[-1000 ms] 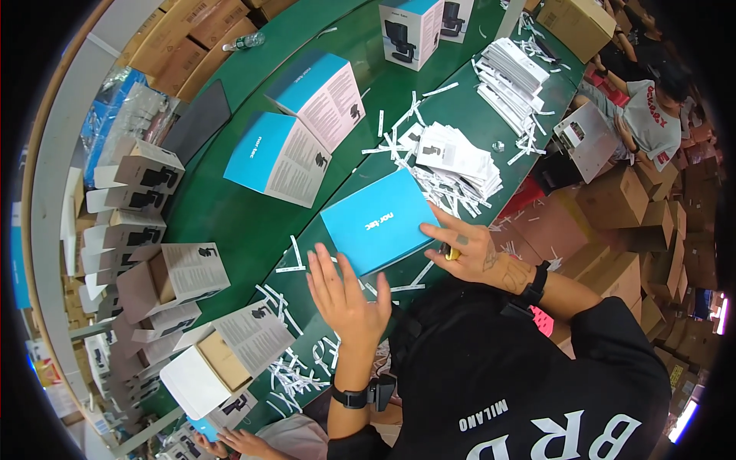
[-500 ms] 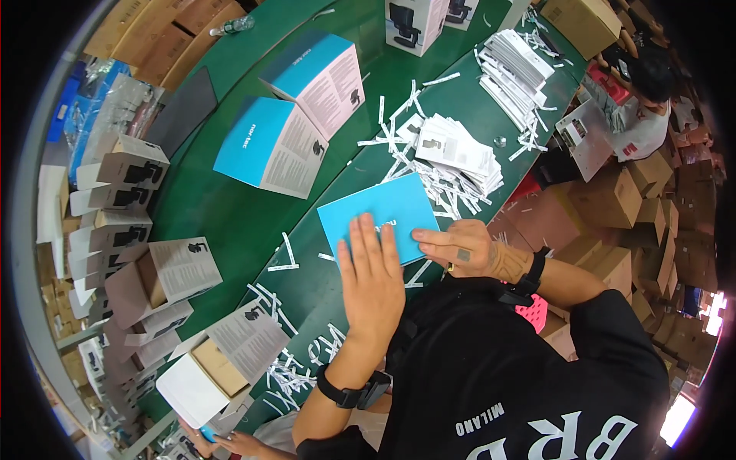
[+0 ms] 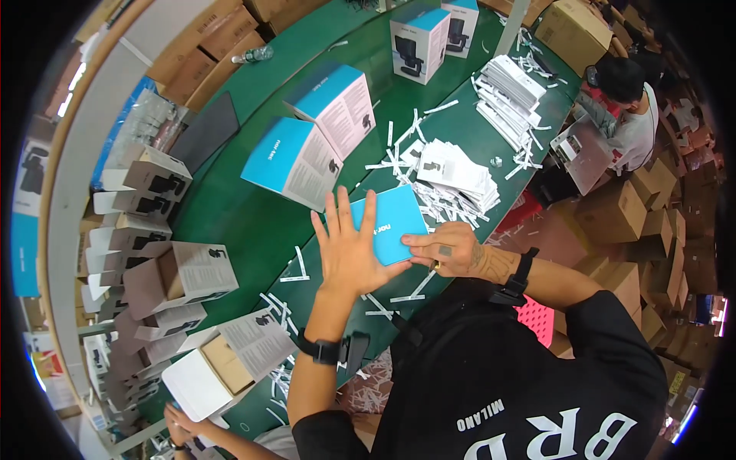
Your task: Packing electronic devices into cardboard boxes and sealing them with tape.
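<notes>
A box with a blue top (image 3: 397,208) is on the green table in front of me. My left hand (image 3: 349,249) lies along its left side, fingers stretched and spread, thumb near the front edge. At the near right corner, the bent fingers of my right hand (image 3: 452,249) grip the box. Its sides are mostly hidden from above. Beyond it lies a pile of white printed leaflets (image 3: 460,169) among loose paper strips. Two closed boxes with blue tops, a nearer one (image 3: 287,157) and a farther one (image 3: 337,96), stand to the left.
Open cartons (image 3: 184,276) line the left side, one with a brown insert (image 3: 222,364). Another person's hands (image 3: 184,422) are at the lower left. A second leaflet stack (image 3: 510,92) lies farther off, near a seated person (image 3: 625,107). Brown cartons (image 3: 617,215) stand at the right.
My left hand has slid from the box's top to its left side, and its fingers have spread. My right fingers have bent at the corner. The view has shifted slightly.
</notes>
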### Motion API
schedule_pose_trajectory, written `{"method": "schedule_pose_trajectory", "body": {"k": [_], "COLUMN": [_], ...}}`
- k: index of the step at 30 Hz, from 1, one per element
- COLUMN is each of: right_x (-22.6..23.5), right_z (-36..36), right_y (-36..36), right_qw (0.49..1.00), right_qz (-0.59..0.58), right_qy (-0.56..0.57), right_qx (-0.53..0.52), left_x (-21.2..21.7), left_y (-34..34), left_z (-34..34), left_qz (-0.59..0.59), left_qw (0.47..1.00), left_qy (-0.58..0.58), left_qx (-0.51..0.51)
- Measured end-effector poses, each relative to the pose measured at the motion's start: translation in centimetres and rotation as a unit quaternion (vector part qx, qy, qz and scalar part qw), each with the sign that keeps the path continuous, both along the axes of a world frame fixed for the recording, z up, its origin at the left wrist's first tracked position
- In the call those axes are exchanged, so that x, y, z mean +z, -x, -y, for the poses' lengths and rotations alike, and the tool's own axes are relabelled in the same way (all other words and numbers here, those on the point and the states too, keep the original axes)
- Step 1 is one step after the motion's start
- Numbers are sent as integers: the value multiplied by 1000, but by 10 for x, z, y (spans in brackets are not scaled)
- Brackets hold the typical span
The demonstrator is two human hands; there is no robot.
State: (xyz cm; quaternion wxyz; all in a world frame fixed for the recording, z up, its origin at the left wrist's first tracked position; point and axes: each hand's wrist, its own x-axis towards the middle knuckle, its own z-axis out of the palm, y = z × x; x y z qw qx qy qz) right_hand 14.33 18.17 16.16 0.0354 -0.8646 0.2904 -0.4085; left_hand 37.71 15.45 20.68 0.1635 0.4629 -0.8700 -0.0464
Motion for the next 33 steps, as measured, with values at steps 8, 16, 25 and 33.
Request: {"method": "schedule_pose_trajectory", "body": {"k": [8,16,25,33], "right_x": [24,-107,-175,-173], "right_z": [23,-20,-123,-81], "right_y": [63,137,156,151], "right_qw": [991,852,740,756], "right_qz": [-77,45,230,190], "right_qy": [-107,-410,-482,-481], "right_qx": [-14,-321,-408,-401], "left_x": [7,-3,-26,-9], "left_y": [-46,-94,-175,-85], "left_z": [-1,-51,-14,125], "left_qz": [-3,-63,-129,-240], "left_qw": [994,997,901,754], "left_qy": [-28,-40,59,-24], "left_qx": [-104,-29,410,611]}}
